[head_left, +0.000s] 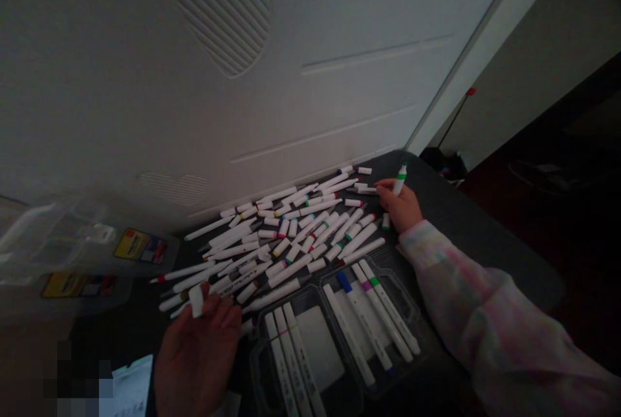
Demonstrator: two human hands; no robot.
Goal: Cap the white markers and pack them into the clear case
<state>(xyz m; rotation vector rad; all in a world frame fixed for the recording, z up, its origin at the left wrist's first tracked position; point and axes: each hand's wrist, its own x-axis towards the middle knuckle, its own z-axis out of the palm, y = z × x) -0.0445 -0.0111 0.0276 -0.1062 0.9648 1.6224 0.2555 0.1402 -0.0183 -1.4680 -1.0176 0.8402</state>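
Observation:
My left hand (201, 346), palm turned up, pinches a white marker cap (196, 300) between thumb and finger, in front of the pile. On the far right, my right hand (402, 207) grips a white marker (400, 180) with a green band, its uncapped green tip pointing up. The fingertips of that hand also lie close to a white piece at the pile's edge; contact is unclear. Between the hands spreads a heap of white markers and loose caps (301, 229). Nearer me lies an open clear case (356, 391), with three markers in its left half and several in its right.
A white panel (339, 100) with heart reliefs rises behind the dark table (466, 242). Clear plastic cases (63, 236) with yellow labels stand at left. A lit screen (130, 384) lies at the lower left. A red-tipped rod (469, 92) stands beyond the table.

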